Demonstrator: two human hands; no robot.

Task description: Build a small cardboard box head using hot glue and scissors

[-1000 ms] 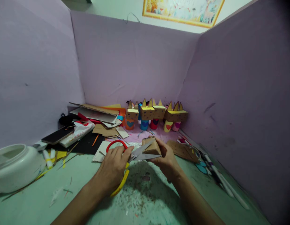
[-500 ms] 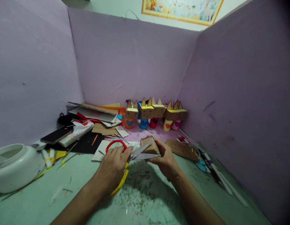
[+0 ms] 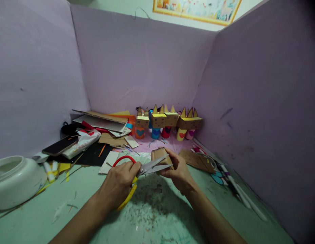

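My left hand (image 3: 121, 182) is closed around a pair of scissors (image 3: 152, 165) with one red and one yellow handle loop. Their blades are parted and reach right, across the front of a small cardboard box (image 3: 158, 154). My right hand (image 3: 178, 170) grips that box from its right side, above the green table. Whether a blade touches the cardboard I cannot tell. Behind the hands stand several cardboard figures (image 3: 158, 121) with box heads, pointed ears or horns, and coloured tube bodies bearing hearts.
At left are a white pot (image 3: 18, 181), a phone-like black slab (image 3: 59, 145) and a pile of cardboard and paper (image 3: 103, 120). To the right lie a brown cardboard piece (image 3: 195, 161), a roll of tape (image 3: 210, 162) and several pens (image 3: 235, 184). Lilac panels (image 3: 147, 64) enclose the table.
The scissors and my left hand have shifted slightly left, with the blade tips drawn back a little across the box. My right hand still holds the box in nearly the same place.
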